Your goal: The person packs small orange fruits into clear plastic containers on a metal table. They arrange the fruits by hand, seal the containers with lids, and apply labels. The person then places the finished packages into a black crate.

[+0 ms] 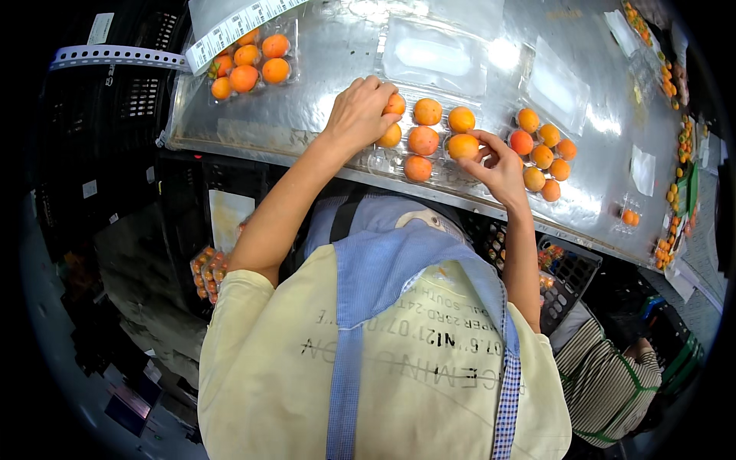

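Note:
A clear plastic punnet (380, 165) lies before me on the metal table, with rows of round orange fruits in it. My left hand (361, 112) curls its fingers and thumb around an orange fruit (395, 104) at the punnet's left end; another fruit (390, 135) sits just below the thumb. At the opposite end, my right hand (499, 167) has thumb and fingertips on a yellow-orange fruit (463, 146). Between the hands stand several more fruits, among them a redder one (424, 141). Whether the held fruits rest on the punnet's floor cannot be told.
Loose-looking orange fruits (541, 156) cluster right of the punnet. A filled punnet (296, 57) is at the left, partly under a label strip (236, 35). Clear empty trays (435, 56) lie behind. Black crates (566, 282) stand below the table edge; another person (609, 379) is at right.

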### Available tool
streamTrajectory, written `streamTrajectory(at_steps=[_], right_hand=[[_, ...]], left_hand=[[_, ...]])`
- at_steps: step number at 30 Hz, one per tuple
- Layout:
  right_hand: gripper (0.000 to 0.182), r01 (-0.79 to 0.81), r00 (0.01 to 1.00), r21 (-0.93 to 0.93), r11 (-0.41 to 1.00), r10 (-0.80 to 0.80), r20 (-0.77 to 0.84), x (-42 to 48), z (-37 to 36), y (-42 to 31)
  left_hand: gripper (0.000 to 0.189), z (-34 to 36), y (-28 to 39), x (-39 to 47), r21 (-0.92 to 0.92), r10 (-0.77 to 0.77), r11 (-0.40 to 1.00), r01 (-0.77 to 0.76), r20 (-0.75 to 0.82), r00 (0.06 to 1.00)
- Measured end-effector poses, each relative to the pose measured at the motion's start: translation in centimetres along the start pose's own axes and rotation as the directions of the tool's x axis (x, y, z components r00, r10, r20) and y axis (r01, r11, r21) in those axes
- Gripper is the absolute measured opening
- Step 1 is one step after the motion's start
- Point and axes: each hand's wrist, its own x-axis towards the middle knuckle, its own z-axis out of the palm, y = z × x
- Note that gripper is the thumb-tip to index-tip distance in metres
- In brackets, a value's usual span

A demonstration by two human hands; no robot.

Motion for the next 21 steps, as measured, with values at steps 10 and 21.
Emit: streamTrajectory(at_steps=[10, 21], right_hand=[[0.044, -0.031, 0.995, 0.118, 0.993, 0.041, -0.086, -0.9, 0.1, 0.0], [0.042, 0.190, 0.936, -0.709, 0.679, -0.342, -0.077, -0.5, 1.8, -1.4]], left_hand=[[0.029, -0.5, -0.9, 0.9, 0.093, 0.072, 0.992, -0.084, 0.117, 0.991], [0.020, -0.5, -0.7, 1.2, 0.073, 0.132, 0.987, -0.140, 0.102, 0.986]])
